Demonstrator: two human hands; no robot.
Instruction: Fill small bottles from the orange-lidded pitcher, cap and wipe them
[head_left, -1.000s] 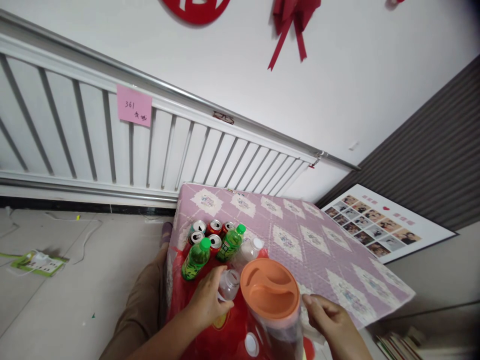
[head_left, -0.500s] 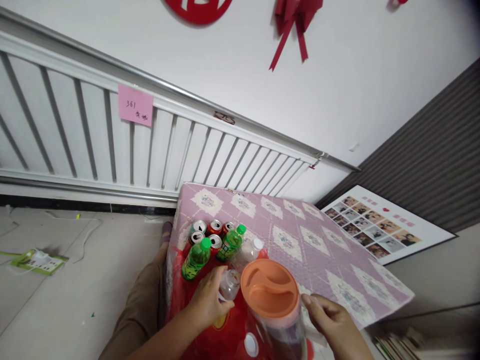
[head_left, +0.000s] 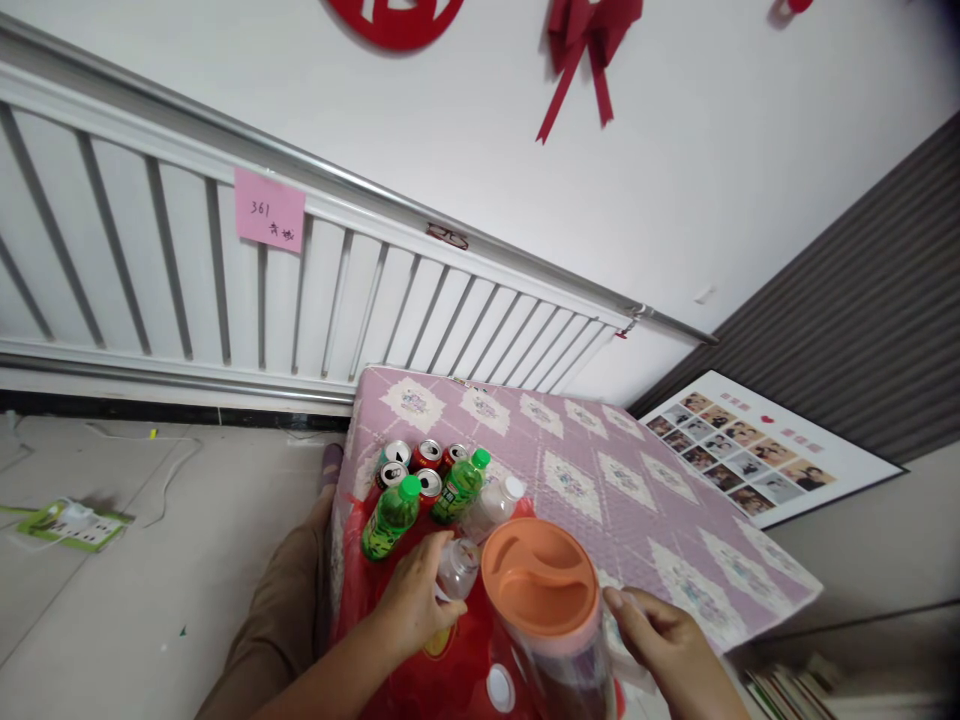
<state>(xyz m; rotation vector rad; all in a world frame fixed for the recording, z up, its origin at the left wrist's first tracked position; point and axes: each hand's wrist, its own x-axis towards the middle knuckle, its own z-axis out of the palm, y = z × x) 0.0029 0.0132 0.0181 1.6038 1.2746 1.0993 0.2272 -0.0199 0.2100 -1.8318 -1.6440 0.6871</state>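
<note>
Over red plastic [head_left: 451, 685], clasping a clear bottle [head_left: 458, 570] in the left hand [head_left: 411, 598], half-curled round it; beside the jug [head_left: 541, 580], curling the right hand [head_left: 664, 635] nearly closed, can't tell on what.

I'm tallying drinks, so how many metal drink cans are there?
5. Row nearer the radiator: left can, middle can, right can. Row nearer the person: left-hand can, right-hand can. Others may be hidden.

Cans [head_left: 428, 453] left of pitcher [head_left: 540, 580], radiator [head_left: 318, 290] behind, power strip [head_left: 73, 524] on floor [head_left: 225, 540]
</note>
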